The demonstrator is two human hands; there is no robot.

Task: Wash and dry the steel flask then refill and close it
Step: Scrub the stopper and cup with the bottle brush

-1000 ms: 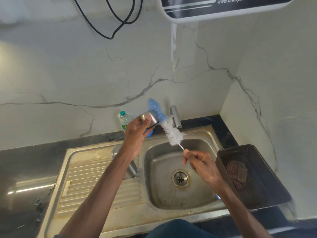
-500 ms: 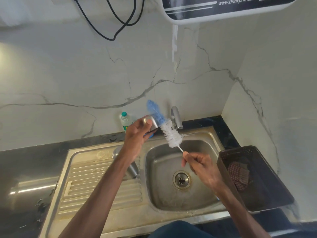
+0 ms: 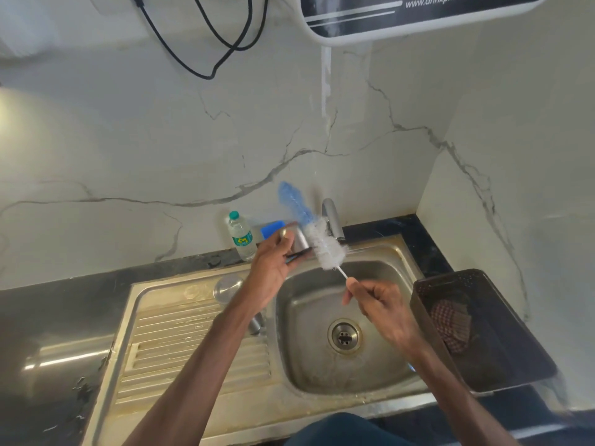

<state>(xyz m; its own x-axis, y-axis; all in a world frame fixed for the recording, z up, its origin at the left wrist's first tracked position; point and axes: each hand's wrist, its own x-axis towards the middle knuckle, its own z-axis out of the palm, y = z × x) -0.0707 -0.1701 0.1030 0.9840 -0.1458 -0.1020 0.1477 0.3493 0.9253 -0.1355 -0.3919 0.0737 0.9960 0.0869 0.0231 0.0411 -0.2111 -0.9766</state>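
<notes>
My left hand [image 3: 273, 268] grips a small steel flask cap [image 3: 297, 239] with a dark strap, above the back rim of the sink [image 3: 309, 365]. My right hand [image 3: 383, 304] pinches the thin wire handle of a bottle brush [image 3: 325, 246]. The brush's white bristles lie against the cap and its blue tip points up at the wall. The steel flask [image 3: 228, 286] stands on the drainboard, and my left forearm hides most of its body.
A tap [image 3: 331, 217] rises behind the basin. A small plastic water bottle [image 3: 241, 236] and a blue item [image 3: 272, 228] stand at the wall. A dark basket [image 3: 450, 275] holding a checked cloth [image 3: 450, 323] sits right of the sink. A water purifier [image 3: 418, 17] hangs overhead.
The brush and the cap have risen slightly together. Both hands keep the same hold.
</notes>
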